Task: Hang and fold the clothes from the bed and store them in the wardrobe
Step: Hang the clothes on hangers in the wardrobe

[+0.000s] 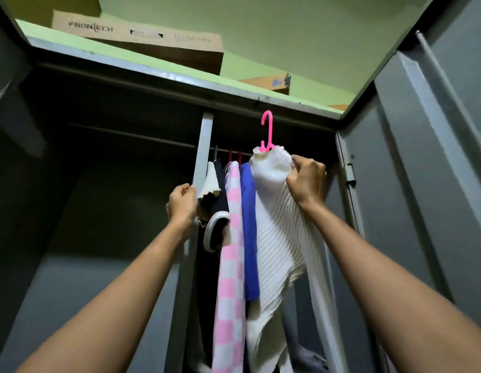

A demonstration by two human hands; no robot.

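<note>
Right hand (pixel 306 181) gripping white sweater (pixel 277 224), pink hanger (pixel 267 131) above

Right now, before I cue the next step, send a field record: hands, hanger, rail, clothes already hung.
right hand: grips white ribbed sweater at its shoulder
left hand: holds hung white garment beside divider post
pink hanger: inside sweater, hook free, not on rail
rail: carries pink checked garment, blue garment
wardrobe top: cardboard box
</note>
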